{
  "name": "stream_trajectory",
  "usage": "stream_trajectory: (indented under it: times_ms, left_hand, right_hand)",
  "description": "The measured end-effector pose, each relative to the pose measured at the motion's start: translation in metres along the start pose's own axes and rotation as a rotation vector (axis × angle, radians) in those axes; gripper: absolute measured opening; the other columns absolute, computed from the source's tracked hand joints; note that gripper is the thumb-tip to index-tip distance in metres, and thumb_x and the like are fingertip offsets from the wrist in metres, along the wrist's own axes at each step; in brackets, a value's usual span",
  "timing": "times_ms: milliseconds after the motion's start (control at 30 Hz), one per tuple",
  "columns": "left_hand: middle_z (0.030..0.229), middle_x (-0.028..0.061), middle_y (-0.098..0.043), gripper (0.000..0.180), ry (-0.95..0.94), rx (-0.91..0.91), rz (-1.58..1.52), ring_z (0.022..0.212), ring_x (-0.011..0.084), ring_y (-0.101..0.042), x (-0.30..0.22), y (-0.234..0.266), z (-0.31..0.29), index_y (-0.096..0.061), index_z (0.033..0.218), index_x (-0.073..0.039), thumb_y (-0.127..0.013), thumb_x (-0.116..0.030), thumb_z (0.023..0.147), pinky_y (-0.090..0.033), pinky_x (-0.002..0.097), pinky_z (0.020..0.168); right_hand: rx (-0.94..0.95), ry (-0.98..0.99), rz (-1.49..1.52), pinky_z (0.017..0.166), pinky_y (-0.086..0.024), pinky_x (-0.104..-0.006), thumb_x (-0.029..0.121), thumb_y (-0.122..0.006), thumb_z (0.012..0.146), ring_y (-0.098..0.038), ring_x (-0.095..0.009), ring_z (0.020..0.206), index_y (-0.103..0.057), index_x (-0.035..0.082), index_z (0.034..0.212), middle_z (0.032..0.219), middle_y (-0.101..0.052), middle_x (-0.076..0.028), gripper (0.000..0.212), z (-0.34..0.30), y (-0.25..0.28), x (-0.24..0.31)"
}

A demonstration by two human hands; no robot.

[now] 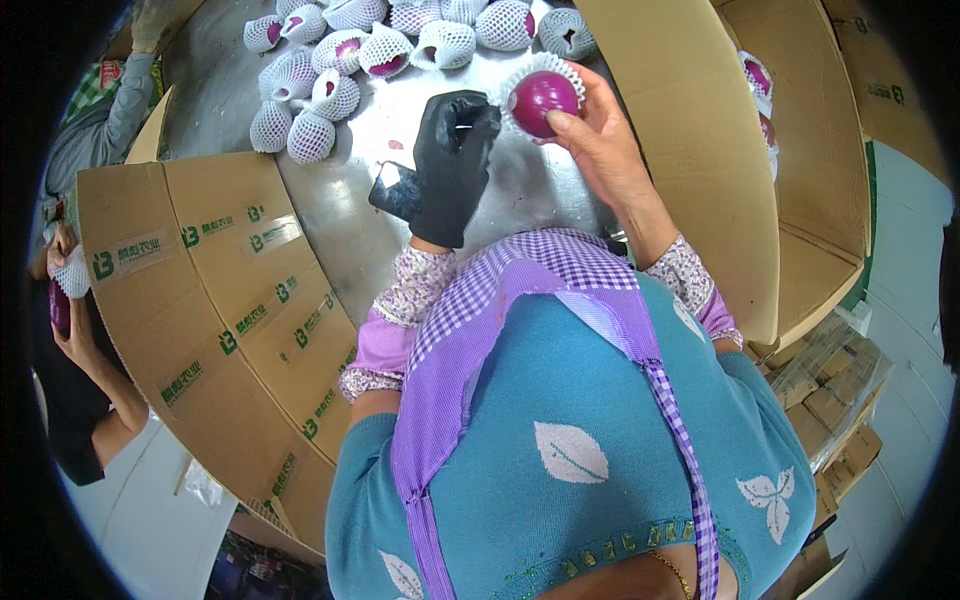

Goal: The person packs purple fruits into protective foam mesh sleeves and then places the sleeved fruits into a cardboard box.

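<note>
My bare right hand (603,135) holds a round, glossy purple fruit (546,100), thumb across its front. A white foam net sleeve (532,68) sits around the fruit's far side, its frilled edge spread. My left hand (455,160), in a black glove, is beside it on the left. Its fingers are curled in, tips close to the net's edge; what they hold, if anything, is hidden. Against the left wrist lies a dark, shiny rectangular object (397,190). Several similar fruits in foam nets (385,50) rest on the metal table (350,215) beyond my hands.
A tall open cardboard box (690,180) borders the table on the right, with netted fruits (757,85) behind its near panel. Printed cardboard (215,300) stands at the left. Beyond it, another person's hands (80,335) hold a purple fruit. Flattened cartons (830,375) are stacked at lower right.
</note>
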State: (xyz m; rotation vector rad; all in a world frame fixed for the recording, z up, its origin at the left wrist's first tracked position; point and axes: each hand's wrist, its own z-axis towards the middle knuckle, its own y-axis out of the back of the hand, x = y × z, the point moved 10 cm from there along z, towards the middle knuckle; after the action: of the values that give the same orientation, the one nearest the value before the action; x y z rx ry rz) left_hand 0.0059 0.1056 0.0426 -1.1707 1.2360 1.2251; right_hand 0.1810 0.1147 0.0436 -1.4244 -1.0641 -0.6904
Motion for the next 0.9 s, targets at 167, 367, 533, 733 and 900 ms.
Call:
stream_trajectory:
  times_ms: [167,367,533,733,900]
  left_hand:
    - [0.105,0.0061,-0.060,0.028,0.005,0.047,-0.326,0.087,0.0157,-0.064,0.025,0.009,-0.002,-0.056,0.123,0.001,-0.053,-0.019,0.103,-0.054,0.0306,0.076]
    - [0.110,0.0068,-0.060,0.035,0.096,0.072,-0.481,0.098,0.0159,-0.061,0.020,0.002,-0.003,-0.054,0.128,0.001,-0.052,-0.024,0.103,-0.052,0.0318,0.086]
    - [0.117,0.0087,-0.058,0.027,-0.119,-0.001,-0.172,0.096,0.0147,-0.060,-0.028,-0.003,0.002,-0.057,0.119,0.003,-0.060,-0.001,0.093,-0.052,0.0274,0.080]
    - [0.115,0.0096,-0.057,0.026,-0.191,-0.022,-0.083,0.090,0.0141,-0.061,-0.038,-0.006,-0.001,-0.057,0.113,0.001,-0.065,0.002,0.088,-0.053,0.0269,0.074]
    - [0.107,0.0084,-0.060,0.026,-0.045,-0.024,-0.108,0.084,0.0138,-0.062,-0.024,-0.015,-0.001,-0.057,0.112,0.000,-0.068,-0.002,0.089,-0.052,0.0262,0.071]
  right_hand:
    - [0.065,-0.180,0.429,0.084,-0.062,-0.0410,0.033,-0.060,0.099,-0.063,-0.025,0.112,-0.047,0.005,0.137,0.129,-0.057,-0.014,0.050,0.000,0.005,-0.017]
    - [0.010,-0.225,0.609,0.080,-0.063,-0.0422,0.037,-0.055,0.101,-0.063,-0.026,0.112,-0.052,0.006,0.133,0.129,-0.058,-0.015,0.045,-0.002,0.005,-0.024]
    - [0.009,-0.097,-0.053,0.075,-0.062,-0.0351,0.031,-0.070,0.092,-0.062,-0.024,0.112,-0.049,0.006,0.137,0.143,-0.044,-0.018,0.055,-0.002,0.007,-0.013]
    - [0.048,0.063,-0.519,0.070,-0.061,-0.0279,0.027,-0.085,0.080,-0.062,-0.021,0.105,-0.045,0.012,0.140,0.127,-0.041,-0.011,0.073,-0.003,-0.013,0.016]
    - [-0.043,0.123,-0.372,0.077,-0.058,-0.0278,0.030,-0.085,0.081,-0.060,-0.020,0.107,-0.050,0.009,0.127,0.125,-0.046,-0.009,0.062,-0.008,-0.008,0.023]
